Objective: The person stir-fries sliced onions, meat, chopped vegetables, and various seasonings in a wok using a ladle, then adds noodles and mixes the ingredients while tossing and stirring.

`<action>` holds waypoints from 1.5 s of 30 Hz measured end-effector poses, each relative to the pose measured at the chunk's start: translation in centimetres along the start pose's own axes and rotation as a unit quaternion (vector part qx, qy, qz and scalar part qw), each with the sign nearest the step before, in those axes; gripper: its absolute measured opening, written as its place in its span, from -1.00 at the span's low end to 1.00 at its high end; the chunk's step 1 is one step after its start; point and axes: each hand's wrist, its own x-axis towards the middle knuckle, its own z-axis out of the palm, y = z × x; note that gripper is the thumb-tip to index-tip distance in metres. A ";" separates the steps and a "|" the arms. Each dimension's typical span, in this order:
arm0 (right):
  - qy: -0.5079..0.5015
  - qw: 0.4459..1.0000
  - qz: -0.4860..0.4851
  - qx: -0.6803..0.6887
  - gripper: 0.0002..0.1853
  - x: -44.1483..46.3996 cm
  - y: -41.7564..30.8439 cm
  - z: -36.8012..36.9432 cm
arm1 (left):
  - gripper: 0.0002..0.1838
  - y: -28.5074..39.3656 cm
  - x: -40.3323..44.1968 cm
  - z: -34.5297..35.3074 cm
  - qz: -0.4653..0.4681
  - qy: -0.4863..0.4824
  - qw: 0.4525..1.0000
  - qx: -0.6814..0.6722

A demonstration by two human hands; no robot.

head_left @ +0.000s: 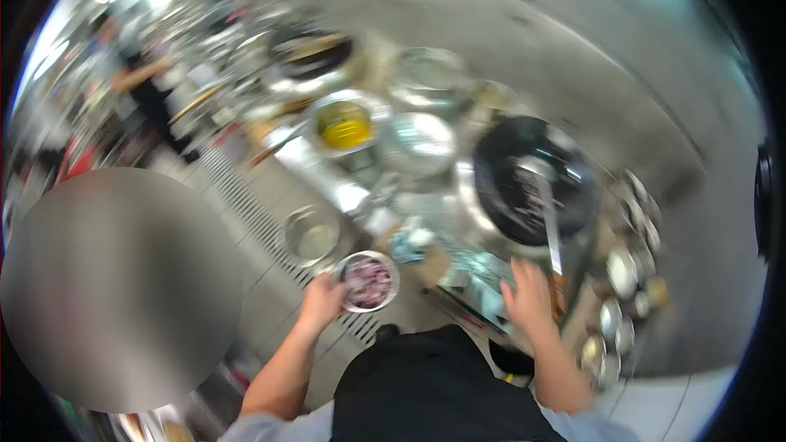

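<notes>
My left hand (322, 303) grips the rim of a small round bowl (395, 288) at its left side. Inside lie purple-and-white chopped pieces (368, 281), perhaps red onion; blur hides their exact kind. My right hand (528, 296) is open and holds nothing, its fingers apart near the front edge of the stove counter. Just to its right, a long-handled ladle (550, 217) rests in a dark wok (508, 188), its wooden handle end pointing towards me. Small dark bits lie in the wok beside the ladle.
Behind the held bowl is a pale round container (311, 236). A pot with yellow liquid (344, 126) and metal pots (419, 143) stand along the stove. Several seasoning bowls (622, 272) line the right side. Another person (143, 82) stands far left, near a floor drain grate (246, 196).
</notes>
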 end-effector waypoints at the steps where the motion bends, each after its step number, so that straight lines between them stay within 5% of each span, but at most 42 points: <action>1: -0.092 0.987 -0.035 0.125 -0.58 -1.6 0.3 3.1 | -0.83 -2.2 -0.5 -0.2 -0.009 0.010 1.000 0.010; 2: -0.249 0.938 0.000 0.240 -0.57 -2.2 -0.3 5.7 | -0.81 -2.7 -2.1 -0.5 0.011 0.038 0.999 0.010; 4: -0.406 0.861 0.019 0.307 -0.45 -4.1 -0.4 13.0 | -0.80 -3.2 -5.9 -1.0 0.008 0.087 0.996 -0.029; 5: -0.471 0.828 0.116 0.280 -0.35 -5.2 -0.4 16.8 | -0.82 -3.4 -8.1 -1.3 -0.012 0.109 0.992 -0.069; 6: -0.488 0.853 0.047 0.179 -0.24 -6.5 2.5 22.0 | -0.81 -5.0 -10.6 -1.2 -0.006 0.164 0.985 -0.046; 7: -0.495 0.865 -0.024 0.075 -0.12 -7.7 5.4 27.3 | -0.81 -6.0 -13.3 -1.2 -0.011 0.207 0.978 -0.031; 10: -0.526 0.843 0.112 -0.027 -0.05 -8.6 4.7 27.3 | -0.82 -6.9 -23.4 -0.8 -0.151 0.293 0.943 -0.051; 11: -0.486 0.866 0.080 -0.085 -0.04 -8.7 3.6 26.3 | -0.81 -7.2 -26.8 -0.4 -0.203 0.330 0.919 -0.073; 14: -0.543 0.821 0.066 -0.164 -0.07 -8.5 5.2 29.8 | -0.83 -9.4 -36.9 2.3 -0.310 0.423 0.842 -0.123; 18: -0.569 0.807 -0.049 -0.152 -0.13 -7.9 3.8 32.8 | -0.86 -14.6 -49.0 6.6 -0.384 0.534 0.735 -0.163; 26: -0.595 0.722 -0.337 -0.106 -0.24 -11.6 -9.3 34.3 | -0.88 -18.5 -67.1 13.5 -0.277 0.788 0.428 -0.344; 32: -0.598 0.655 -0.438 -0.145 -0.31 -15.7 -15.7 33.9 | -0.91 -25.1 -83.5 15.4 -0.175 0.917 0.221 -0.283; 34: -0.583 0.583 -0.535 -0.186 -0.34 -14.8 -15.6 40.2 | -0.90 -25.6 -88.6 13.5 -0.143 0.950 0.120 -0.252; 36: -0.505 0.353 -0.762 -0.198 -0.36 -11.1 -13.7 52.5 | -0.87 -29.0 -93.0 13.2 -0.131 0.966 0.046 -0.216; 37: -0.535 0.521 -0.632 -0.208 -0.39 -15.2 -18.7 44.4 | -0.85 -31.1 -95.0 12.9 -0.136 0.965 0.037 -0.223; 39: -0.573 0.649 -0.487 -0.112 -0.46 -23.1 -25.6 31.9 | -0.80 -34.9 -98.8 12.3 -0.143 0.961 0.018 -0.237; 40: -0.582 0.668 -0.459 -0.070 -0.49 -25.9 -28.2 27.7 | -0.76 -37.9 -100.7 12.4 -0.130 0.963 0.010 -0.234; 42: -0.587 0.673 -0.448 -0.050 -0.49 -27.7 -29.7 30.6 | -0.68 -41.4 -102.9 12.2 -0.159 0.967 0.032 -0.195; 43: -0.487 0.632 -0.595 -0.098 -0.46 -27.4 -29.8 34.2 | -0.64 -42.9 -103.3 11.8 -0.196 0.965 0.071 -0.157; 44: -0.489 0.621 -0.602 -0.115 -0.43 -28.8 -30.8 32.2 | -0.61 -45.5 -104.9 11.8 -0.225 0.958 0.058 -0.170; 45: -0.509 0.638 -0.561 -0.140 -0.40 -31.7 -32.8 25.5 | -0.57 -47.1 -106.6 12.0 -0.197 0.945 0.104 -0.237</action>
